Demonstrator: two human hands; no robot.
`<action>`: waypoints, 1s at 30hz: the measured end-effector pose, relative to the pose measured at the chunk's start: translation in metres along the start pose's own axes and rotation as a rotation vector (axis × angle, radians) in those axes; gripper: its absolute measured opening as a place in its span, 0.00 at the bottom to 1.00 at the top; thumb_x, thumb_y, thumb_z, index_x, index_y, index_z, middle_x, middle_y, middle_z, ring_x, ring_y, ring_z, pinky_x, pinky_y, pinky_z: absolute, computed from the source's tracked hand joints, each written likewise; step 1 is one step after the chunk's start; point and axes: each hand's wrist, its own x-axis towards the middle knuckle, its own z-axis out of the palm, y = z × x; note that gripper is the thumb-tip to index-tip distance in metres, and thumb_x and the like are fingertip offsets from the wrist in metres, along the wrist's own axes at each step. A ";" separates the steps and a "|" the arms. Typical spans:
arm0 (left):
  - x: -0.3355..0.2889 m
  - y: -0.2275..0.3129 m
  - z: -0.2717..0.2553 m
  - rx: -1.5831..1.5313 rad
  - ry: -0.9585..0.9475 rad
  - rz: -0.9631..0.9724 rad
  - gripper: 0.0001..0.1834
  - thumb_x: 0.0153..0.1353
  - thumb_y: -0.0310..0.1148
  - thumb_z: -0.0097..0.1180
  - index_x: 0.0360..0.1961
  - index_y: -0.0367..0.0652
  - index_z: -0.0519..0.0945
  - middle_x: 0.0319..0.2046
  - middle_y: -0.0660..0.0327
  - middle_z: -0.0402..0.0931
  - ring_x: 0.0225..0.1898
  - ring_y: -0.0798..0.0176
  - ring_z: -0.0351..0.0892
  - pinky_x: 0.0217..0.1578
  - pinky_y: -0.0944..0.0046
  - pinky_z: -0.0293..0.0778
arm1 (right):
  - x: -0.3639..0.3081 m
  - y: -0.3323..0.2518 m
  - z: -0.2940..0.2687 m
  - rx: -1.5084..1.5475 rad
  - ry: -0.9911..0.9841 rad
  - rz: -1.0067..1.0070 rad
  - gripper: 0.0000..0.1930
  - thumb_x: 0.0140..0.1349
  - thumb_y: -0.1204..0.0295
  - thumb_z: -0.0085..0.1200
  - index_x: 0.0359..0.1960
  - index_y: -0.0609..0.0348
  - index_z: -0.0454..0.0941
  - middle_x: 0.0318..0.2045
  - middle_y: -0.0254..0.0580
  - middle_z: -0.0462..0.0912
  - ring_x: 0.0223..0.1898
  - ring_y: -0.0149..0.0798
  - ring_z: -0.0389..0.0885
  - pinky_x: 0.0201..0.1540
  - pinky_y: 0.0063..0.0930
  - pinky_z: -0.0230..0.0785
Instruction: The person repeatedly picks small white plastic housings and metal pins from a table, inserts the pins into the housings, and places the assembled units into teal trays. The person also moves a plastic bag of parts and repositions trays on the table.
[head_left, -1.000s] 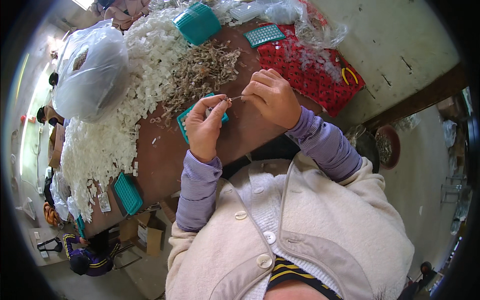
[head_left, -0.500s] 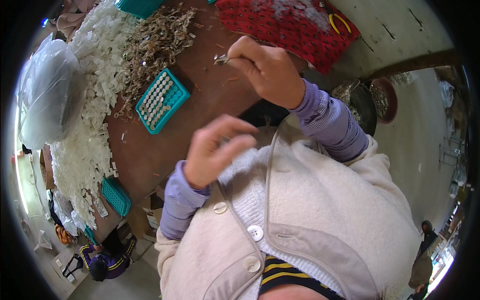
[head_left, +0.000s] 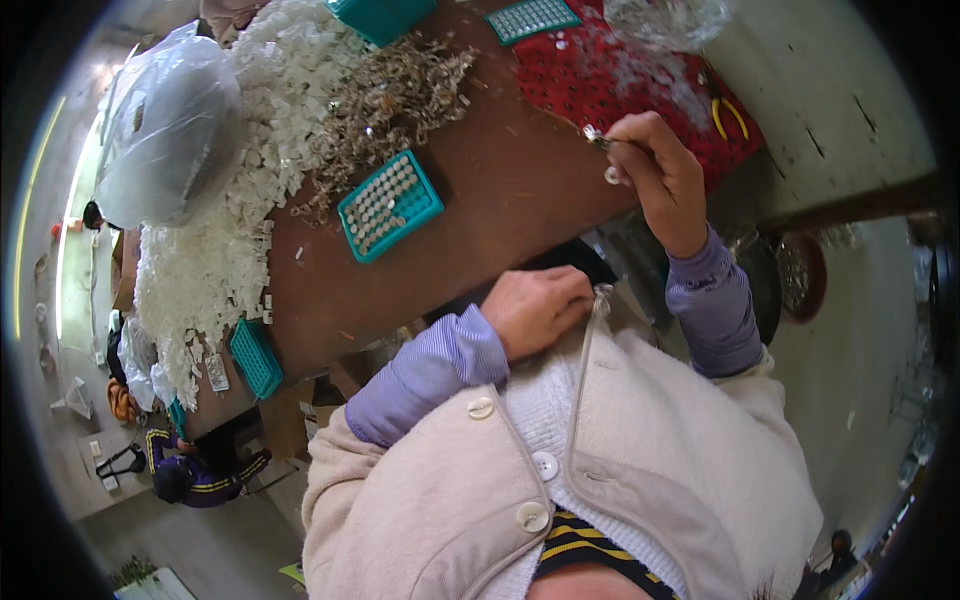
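Observation:
My right hand (head_left: 662, 178) is raised over the table's near right part, thumb and fingers pinching a small shiny metal piece (head_left: 596, 136). A small white round piece (head_left: 612, 175) shows just under those fingers. Low in front of my jacket, my left hand (head_left: 543, 308) is closed, its fingers curled down by the table edge. Something small, clear and shiny (head_left: 602, 298) shows at its fingertips; whether the hand grips it is unclear. A teal tray (head_left: 434, 207) with rows of white round pieces lies on the brown table (head_left: 490, 200), left of my right hand.
A heap of whitish plastic pieces (head_left: 205, 265) covers the table's left side, beside a tangled brownish pile (head_left: 400, 105). Teal trays (head_left: 257, 360) and a filled clear bag (head_left: 170, 130) stand around. Yellow-handled pliers (head_left: 730, 120) lie on red cloth (head_left: 570, 85). Another person (head_left: 200, 475) sits at lower left.
The view has shifted. My right hand has moved right, toward the red cloth, with the metal piece. My left hand, blurred with loose fingers before, has come to my jacket front and closed.

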 end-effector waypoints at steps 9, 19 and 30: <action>0.053 -0.019 -0.104 0.329 0.453 -0.499 0.16 0.70 0.28 0.61 0.59 0.43 0.83 0.40 0.52 0.85 0.38 0.50 0.86 0.41 0.60 0.80 | 0.028 0.013 -0.003 -0.110 -0.099 -0.214 0.06 0.66 0.84 0.56 0.40 0.60 0.78 0.32 0.39 0.80 0.38 0.39 0.80 0.54 0.38 0.75; -0.227 -0.100 -0.170 0.372 1.257 -1.414 0.11 0.69 0.38 0.64 0.47 0.45 0.89 0.47 0.58 0.87 0.44 0.59 0.87 0.46 0.57 0.81 | 0.064 0.012 0.028 0.213 -0.546 -0.090 0.09 0.57 0.89 0.60 0.37 0.65 0.79 0.32 0.46 0.77 0.36 0.46 0.77 0.47 0.38 0.77; -0.288 -0.198 -0.168 0.894 0.714 -1.657 0.11 0.67 0.38 0.62 0.49 0.52 0.85 0.47 0.53 0.83 0.49 0.41 0.85 0.47 0.42 0.80 | 0.061 0.023 0.041 0.256 -0.621 0.063 0.09 0.62 0.91 0.55 0.41 0.67 0.79 0.39 0.47 0.80 0.39 0.37 0.79 0.39 0.25 0.73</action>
